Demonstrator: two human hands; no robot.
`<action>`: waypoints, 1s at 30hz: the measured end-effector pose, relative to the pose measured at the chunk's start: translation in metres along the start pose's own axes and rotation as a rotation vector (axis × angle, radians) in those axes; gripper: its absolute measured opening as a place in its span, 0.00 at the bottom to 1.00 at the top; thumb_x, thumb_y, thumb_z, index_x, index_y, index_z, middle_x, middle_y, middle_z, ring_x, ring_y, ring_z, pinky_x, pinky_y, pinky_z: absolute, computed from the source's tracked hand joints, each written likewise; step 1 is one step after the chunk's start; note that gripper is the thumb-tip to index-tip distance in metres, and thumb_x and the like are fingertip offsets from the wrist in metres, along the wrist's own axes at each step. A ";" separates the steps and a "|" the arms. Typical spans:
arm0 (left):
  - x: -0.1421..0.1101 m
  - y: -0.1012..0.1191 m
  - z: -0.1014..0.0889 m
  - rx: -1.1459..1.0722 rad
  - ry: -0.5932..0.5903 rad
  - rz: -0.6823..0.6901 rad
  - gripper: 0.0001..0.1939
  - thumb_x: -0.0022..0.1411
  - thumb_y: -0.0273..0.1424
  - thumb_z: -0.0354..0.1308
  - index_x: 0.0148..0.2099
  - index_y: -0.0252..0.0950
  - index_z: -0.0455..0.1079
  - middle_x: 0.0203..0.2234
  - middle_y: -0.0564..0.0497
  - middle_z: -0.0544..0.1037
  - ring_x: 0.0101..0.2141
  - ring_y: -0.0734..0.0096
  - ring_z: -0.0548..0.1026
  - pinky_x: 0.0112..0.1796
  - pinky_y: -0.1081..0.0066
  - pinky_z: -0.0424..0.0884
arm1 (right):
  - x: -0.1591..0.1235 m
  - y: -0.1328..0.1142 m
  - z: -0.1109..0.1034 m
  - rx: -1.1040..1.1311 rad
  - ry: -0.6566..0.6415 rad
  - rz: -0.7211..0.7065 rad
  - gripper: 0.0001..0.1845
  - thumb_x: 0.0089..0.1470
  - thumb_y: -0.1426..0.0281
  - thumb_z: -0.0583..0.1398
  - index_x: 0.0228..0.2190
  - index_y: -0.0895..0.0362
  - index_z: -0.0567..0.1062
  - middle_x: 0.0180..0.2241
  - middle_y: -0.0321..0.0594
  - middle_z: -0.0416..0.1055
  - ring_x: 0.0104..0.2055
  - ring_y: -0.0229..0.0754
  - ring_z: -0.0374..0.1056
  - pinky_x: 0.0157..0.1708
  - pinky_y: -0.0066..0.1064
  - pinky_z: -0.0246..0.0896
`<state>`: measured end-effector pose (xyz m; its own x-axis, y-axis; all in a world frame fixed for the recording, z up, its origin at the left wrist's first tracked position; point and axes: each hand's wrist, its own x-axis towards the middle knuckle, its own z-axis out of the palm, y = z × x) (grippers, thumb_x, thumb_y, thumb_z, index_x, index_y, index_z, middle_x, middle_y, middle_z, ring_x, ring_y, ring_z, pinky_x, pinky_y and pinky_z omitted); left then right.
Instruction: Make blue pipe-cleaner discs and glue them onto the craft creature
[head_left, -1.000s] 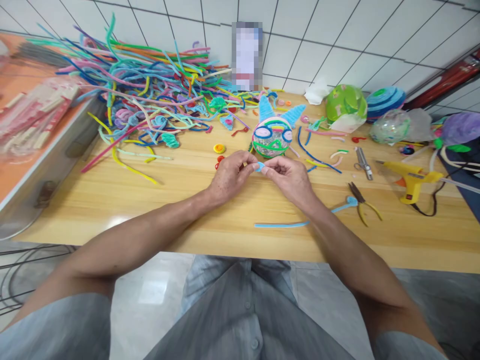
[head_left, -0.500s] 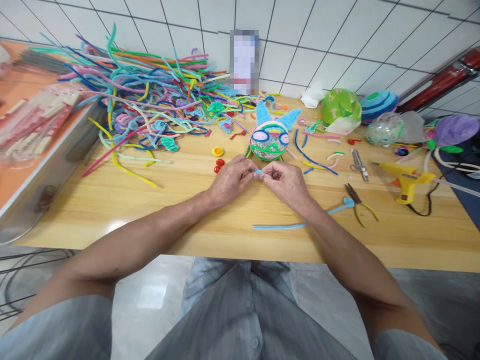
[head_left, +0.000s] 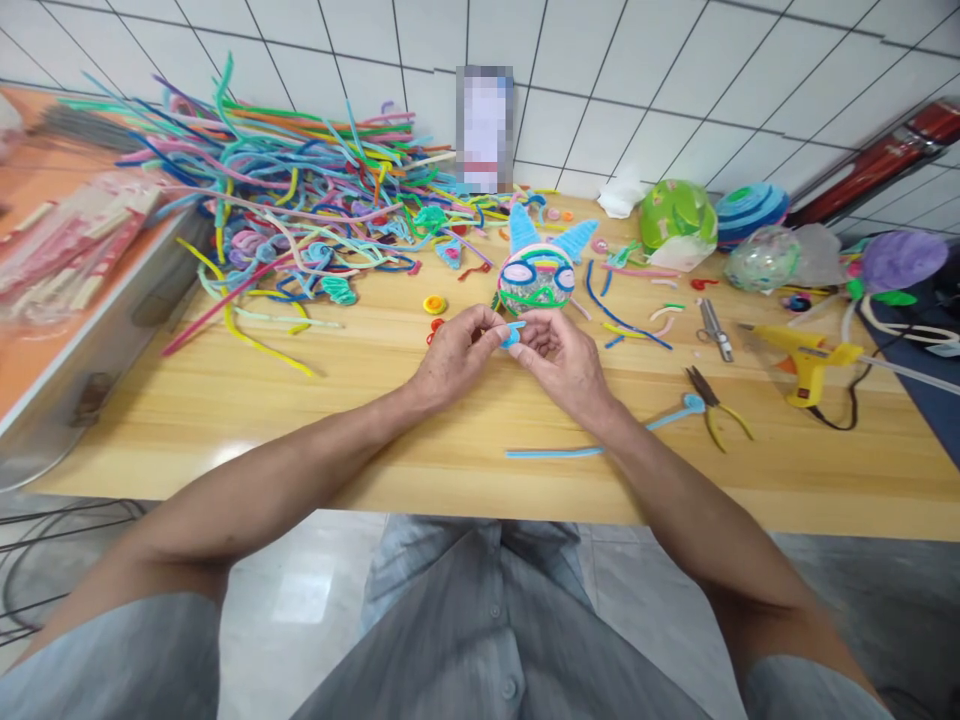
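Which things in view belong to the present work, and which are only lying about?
Work: small blue piece, held between left hand and right hand; probably the eared figure beyond.

Lying about, apparently: green rounded object; packaged sticks; pliers and glue gun, untouched.

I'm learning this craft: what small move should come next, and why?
Perhaps wind the short straight tail onto the small light-blue fuzzy coil: it juts out, and the left hand and right hand both hold the coil.

We take this for a craft workshop: on our wooden desk (head_left: 390, 470), pipe cleaners (head_left: 262, 180) heap along the far edge's left half, decorated balls (head_left: 677, 215) sit toward the far right corner, with pliers (head_left: 710, 403) and a glue gun (head_left: 808, 375) nearer us.
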<state>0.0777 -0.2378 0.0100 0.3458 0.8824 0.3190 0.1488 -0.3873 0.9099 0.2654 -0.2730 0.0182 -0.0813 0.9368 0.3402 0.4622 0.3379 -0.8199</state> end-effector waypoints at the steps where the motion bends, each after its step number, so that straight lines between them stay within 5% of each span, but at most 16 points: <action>1: 0.000 -0.001 0.001 -0.043 0.001 -0.022 0.11 0.69 0.39 0.60 0.38 0.36 0.72 0.30 0.52 0.77 0.31 0.71 0.70 0.35 0.70 0.66 | -0.001 0.000 0.001 0.021 -0.002 -0.005 0.16 0.57 0.63 0.67 0.46 0.52 0.74 0.35 0.35 0.77 0.35 0.39 0.73 0.36 0.32 0.69; 11: 0.000 0.002 0.002 -0.255 -0.032 -0.141 0.23 0.62 0.53 0.66 0.35 0.37 0.72 0.27 0.54 0.74 0.29 0.72 0.68 0.32 0.71 0.65 | -0.003 0.000 0.004 -0.014 0.054 -0.085 0.13 0.61 0.61 0.65 0.46 0.51 0.75 0.31 0.33 0.76 0.32 0.39 0.72 0.37 0.33 0.70; 22: -0.004 0.005 0.008 -0.363 0.037 -0.213 0.20 0.61 0.50 0.67 0.35 0.38 0.70 0.23 0.57 0.67 0.22 0.77 0.58 0.24 0.72 0.56 | -0.005 0.003 0.010 0.071 0.099 -0.032 0.12 0.61 0.61 0.67 0.45 0.51 0.80 0.38 0.38 0.82 0.38 0.41 0.77 0.42 0.36 0.75; 30: -0.009 0.002 0.015 -0.421 0.119 -0.248 0.20 0.60 0.49 0.69 0.36 0.38 0.69 0.24 0.57 0.68 0.23 0.78 0.61 0.24 0.74 0.60 | -0.007 0.002 0.017 0.130 0.108 0.015 0.15 0.59 0.58 0.68 0.45 0.51 0.80 0.39 0.39 0.82 0.39 0.42 0.78 0.42 0.36 0.76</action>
<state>0.0884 -0.2508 0.0053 0.2359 0.9680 0.0854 -0.1825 -0.0422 0.9823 0.2517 -0.2773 0.0058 0.0237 0.9288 0.3698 0.3442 0.3397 -0.8753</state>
